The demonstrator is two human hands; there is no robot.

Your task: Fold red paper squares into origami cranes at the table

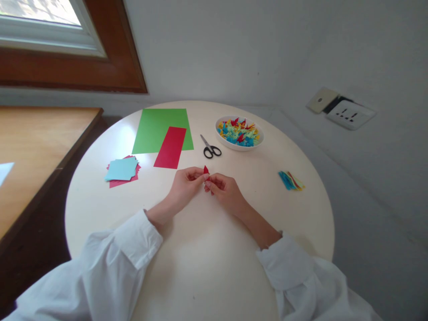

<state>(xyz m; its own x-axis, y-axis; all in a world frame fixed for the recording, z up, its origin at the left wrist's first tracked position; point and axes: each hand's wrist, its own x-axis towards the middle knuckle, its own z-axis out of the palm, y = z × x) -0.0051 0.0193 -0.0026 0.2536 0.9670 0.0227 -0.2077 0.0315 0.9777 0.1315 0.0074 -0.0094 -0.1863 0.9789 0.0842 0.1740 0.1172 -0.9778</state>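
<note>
Wood fills the far left, and next to it is a round cream table (207, 258). On the left part of the table sit some light blue paper squares (122, 169), lying on top of red squares (117, 183). Next comes a big green sheet (157, 127), with a long red strip (170, 147) lying partly over its lower right corner. Near the middle, the left hand (185, 183) pinches a tiny red paper (206, 170) with its fingertips. The paper is folded small, and a pointy tip sticks up. It is held just above the table. Behind the hands lie black scissors (210, 148), nearly closed. The right hand (224, 189) pinches the same red paper from the other side. Farther right is a white bowl (239, 148) full of little folded papers in red, blue, yellow and green. Past it lies a small bunch of coloured strips (291, 180).
</note>
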